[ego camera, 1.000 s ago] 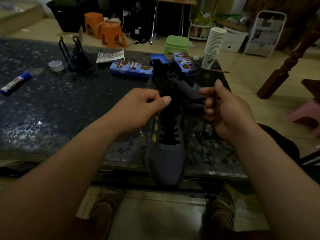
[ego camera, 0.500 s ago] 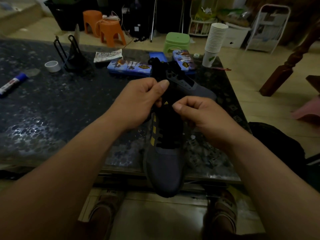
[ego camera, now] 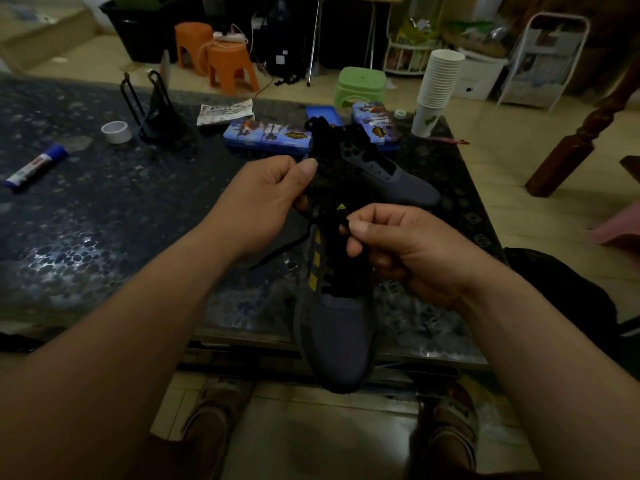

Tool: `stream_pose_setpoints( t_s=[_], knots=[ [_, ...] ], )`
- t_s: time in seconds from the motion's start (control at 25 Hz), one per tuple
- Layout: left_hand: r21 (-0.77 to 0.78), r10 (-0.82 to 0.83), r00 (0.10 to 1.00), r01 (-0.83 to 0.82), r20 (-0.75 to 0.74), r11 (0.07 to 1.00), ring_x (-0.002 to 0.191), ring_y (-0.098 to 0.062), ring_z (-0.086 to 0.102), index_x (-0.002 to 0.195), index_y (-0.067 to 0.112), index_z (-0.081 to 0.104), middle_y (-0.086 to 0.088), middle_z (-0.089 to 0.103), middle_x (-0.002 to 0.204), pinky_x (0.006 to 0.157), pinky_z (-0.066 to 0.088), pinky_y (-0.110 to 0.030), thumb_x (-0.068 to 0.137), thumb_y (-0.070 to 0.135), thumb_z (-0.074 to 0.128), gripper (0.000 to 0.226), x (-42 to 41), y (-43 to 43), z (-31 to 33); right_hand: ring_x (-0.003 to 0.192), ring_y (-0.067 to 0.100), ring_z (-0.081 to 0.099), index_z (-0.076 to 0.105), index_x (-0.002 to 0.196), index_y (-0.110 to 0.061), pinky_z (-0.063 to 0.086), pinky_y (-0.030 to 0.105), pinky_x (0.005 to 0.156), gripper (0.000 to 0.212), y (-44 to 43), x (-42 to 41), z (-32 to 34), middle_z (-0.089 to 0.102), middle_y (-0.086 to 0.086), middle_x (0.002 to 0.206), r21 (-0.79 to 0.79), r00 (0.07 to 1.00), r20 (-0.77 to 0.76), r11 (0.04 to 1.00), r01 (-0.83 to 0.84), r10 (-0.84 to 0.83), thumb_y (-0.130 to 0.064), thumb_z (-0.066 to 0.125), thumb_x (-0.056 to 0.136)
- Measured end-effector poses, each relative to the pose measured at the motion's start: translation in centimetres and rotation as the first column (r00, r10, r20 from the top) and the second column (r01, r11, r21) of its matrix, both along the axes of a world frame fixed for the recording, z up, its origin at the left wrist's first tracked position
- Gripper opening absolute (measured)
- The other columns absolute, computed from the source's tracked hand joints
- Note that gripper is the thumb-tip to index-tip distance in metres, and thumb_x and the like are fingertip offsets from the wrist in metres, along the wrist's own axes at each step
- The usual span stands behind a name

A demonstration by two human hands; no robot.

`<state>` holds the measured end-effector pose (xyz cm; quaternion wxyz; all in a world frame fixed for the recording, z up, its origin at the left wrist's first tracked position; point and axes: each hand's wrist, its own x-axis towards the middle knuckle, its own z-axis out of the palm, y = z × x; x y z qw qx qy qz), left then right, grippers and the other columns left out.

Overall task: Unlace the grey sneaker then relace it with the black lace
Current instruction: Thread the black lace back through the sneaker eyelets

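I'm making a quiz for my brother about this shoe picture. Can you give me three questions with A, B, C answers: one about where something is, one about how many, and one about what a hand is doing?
1. Where does the stack of paper cups stand?
A. on the floor
B. at the far right corner of the table
C. inside a shoe

2. How many orange stools are on the floor behind the table?
A. one
B. four
C. two

3. What is the right hand doing?
A. pinching the black lace
B. lying flat on the table
C. holding a cup

Answers:
1 B: the bottom cup sits by the table's far right edge.
2 C: two stand side by side.
3 A: its fingers close on the lace above the grey sneaker.
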<state>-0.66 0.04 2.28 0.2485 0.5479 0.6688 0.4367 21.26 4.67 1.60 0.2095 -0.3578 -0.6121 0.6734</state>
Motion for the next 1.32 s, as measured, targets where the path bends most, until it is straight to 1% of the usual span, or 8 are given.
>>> stream_pose_setpoints(
  t_s=[0.12, 0.24, 0.44, 0.64, 0.76, 0.92, 1.08, 1.32],
  knots=[
    [-0.095, 0.081, 0.992, -0.09, -0.097, 0.991, 0.065, -0.008, 0.052, 0.076, 0.014, 0.06, 0.007, 0.063, 0.069, 0.065, 0.041, -0.031, 0.105, 0.043, 0.055, 0.041, -1.0, -0.3, -0.4, 0.046, 0.005, 0.04, 0.072, 0.091, -0.009, 0.031, 0.016, 0.042, 0.014, 0.3, 0.5, 0.0, 0.072, 0.002, 0.075, 0.185, 0.974, 0.148, 0.973, 0.141, -0.17, -0.021, 0.068, 0.098],
    [0.09, 0.029, 0.958, -0.003, -0.287, 0.996, 0.092, -0.009, 0.056, 0.106, 0.021, 0.065, 0.007, 0.061, 0.096, 0.078, 0.046, -0.03, 0.104, 0.032, 0.055, 0.015, 1.5, -1.0, 0.3, 0.047, -0.002, 0.049, 0.073, 0.105, -0.005, 0.037, 0.012, 0.046, 0.011, 0.2, 0.1, 0.6, 0.077, 0.008, 0.086, 0.249, 0.98, 0.103, 0.958, 0.143, -0.173, -0.009, 0.063, 0.1],
    [-0.075, -0.229, 0.955, 0.218, -0.187, 0.973, 0.069, -0.006, 0.055, 0.095, 0.025, 0.063, 0.007, 0.063, 0.083, 0.064, 0.046, -0.032, 0.106, 0.037, 0.053, 0.019, 4.2, -0.4, 0.3, 0.063, 0.013, 0.064, 0.061, 0.104, -0.002, 0.05, 0.02, 0.055, 0.012, 0.9, -0.9, 1.4, 0.075, 0.016, 0.082, 0.357, 0.981, 0.015, 0.918, 0.173, -0.191, -0.009, 0.068, 0.097],
    [-0.057, -0.102, 0.992, 0.107, 0.074, 0.993, 0.049, 0.0, 0.041, 0.087, 0.021, 0.065, 0.014, 0.051, 0.058, 0.053, 0.039, -0.02, 0.104, 0.036, 0.06, 0.023, 2.1, 1.2, 0.4, 0.069, 0.018, 0.067, 0.064, 0.099, -0.012, 0.054, 0.027, 0.061, 0.015, 3.3, 0.4, 0.8, 0.073, 0.005, 0.08, 0.122, 0.903, 0.103, 0.906, 0.405, -0.417, -0.023, 0.057, 0.105],
    [-0.075, -0.119, 0.983, 0.131, 0.142, 0.989, 0.045, 0.002, 0.041, 0.088, 0.018, 0.063, 0.015, 0.05, 0.051, 0.046, 0.035, -0.016, 0.104, 0.035, 0.06, 0.024, 2.7, 1.8, -0.5, 0.077, 0.022, 0.071, 0.067, 0.103, -0.005, 0.06, 0.035, 0.069, 0.039, 3.1, -0.4, -0.3, 0.072, 0.009, 0.088, 0.185, 0.893, 0.297, 0.938, 0.293, -0.337, -0.044, 0.063, 0.101],
    [-0.129, -0.149, 0.989, 0.145, -0.02, 0.981, 0.056, 0.001, 0.053, 0.093, 0.019, 0.068, 0.003, 0.066, 0.074, 0.05, 0.043, -0.018, 0.105, 0.032, 0.06, 0.02, 3.2, 2.2, -1.3, 0.089, 0.029, 0.075, 0.071, 0.106, -0.003, 0.064, 0.051, 0.079, 0.048, 3.1, -1.1, -0.9, 0.076, 0.014, 0.096, 0.241, 0.854, 0.405, 0.939, 0.244, -0.326, -0.048, 0.073, 0.091],
    [-0.171, -0.189, 0.972, 0.163, -0.143, 0.972, 0.077, -0.014, 0.063, 0.094, 0.021, 0.069, -0.003, 0.069, 0.089, 0.067, 0.049, -0.034, 0.105, 0.03, 0.059, 0.018, 3.3, 2.5, -1.7, 0.1, 0.032, 0.074, 0.072, 0.105, 0.0, 0.063, 0.036, 0.069, 0.024, 3.3, -0.4, -0.8, 0.074, 0.02, 0.104, 0.048, 0.91, 0.31, 0.96, 0.275, -0.276, -0.023, 0.066, 0.097],
    [-0.177, -0.242, 0.934, 0.2, -0.261, 0.964, 0.08, -0.001, 0.047, 0.089, 0.023, 0.068, 0.01, 0.056, 0.089, 0.071, 0.036, -0.022, 0.103, 0.032, 0.062, 0.017, 3.8, 3.0, -1.8, 0.101, 0.03, 0.072, 0.07, 0.099, -0.01, 0.062, 0.037, 0.071, 0.009, 3.7, 0.7, -1.5, 0.069, 0.014, 0.101, -0.065, 0.948, 0.22, 0.967, 0.248, -0.228, -0.018, 0.065, 0.099]
  ],
)
